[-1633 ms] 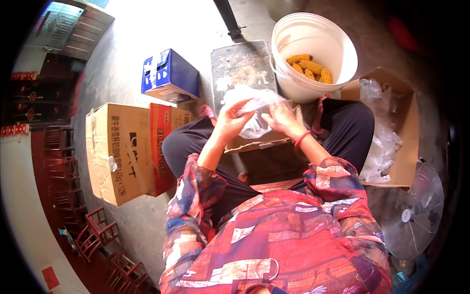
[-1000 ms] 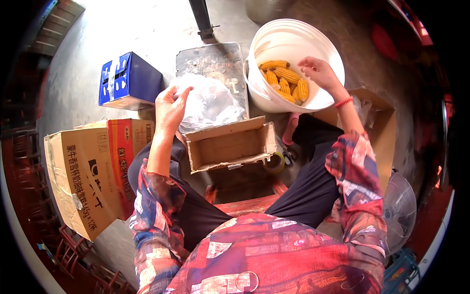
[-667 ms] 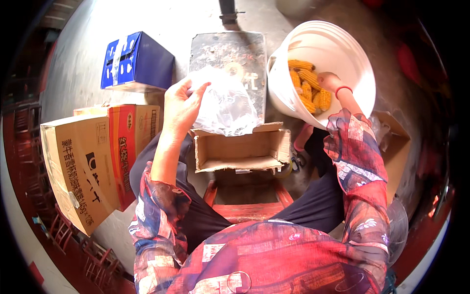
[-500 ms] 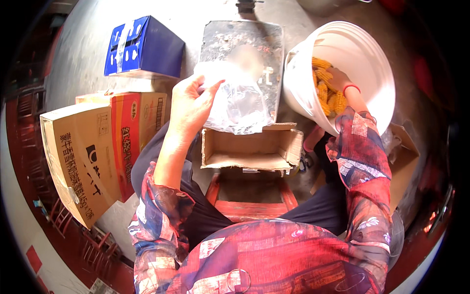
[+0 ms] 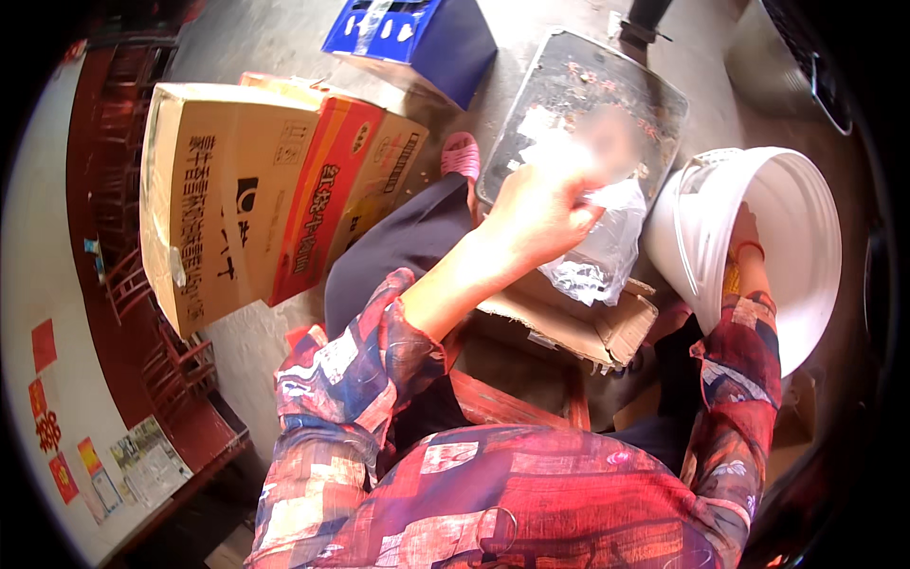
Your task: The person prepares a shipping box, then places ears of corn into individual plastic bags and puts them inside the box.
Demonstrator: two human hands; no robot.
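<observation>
My left hand (image 5: 542, 220) is closed on the top of a thin clear plastic bag (image 5: 614, 242), which hangs over the lower end of a worn dark board (image 5: 559, 81) and an open cardboard box (image 5: 621, 327). Glare washes out part of the bag. To the right, my right hand (image 5: 745, 229), with a red band at the wrist, reaches deep inside a tilted white bucket (image 5: 804, 237). Only a sliver of yellow corn cobs (image 5: 731, 278) shows beside that wrist. The fingers of the right hand are mostly hidden, so whether they hold a cob is unclear.
Tall brown and red cartons (image 5: 232, 190) stand at the left, with a blue box (image 5: 427, 47) behind them. A red wooden frame (image 5: 493, 400) sits between my knees. Another large pale container (image 5: 782, 62) stands at the far right.
The whole view has swung left and tilted, so things sit further right. My left hand has shifted rightward over the board with the bag. My right hand stays in the bucket; fewer cobs show.
</observation>
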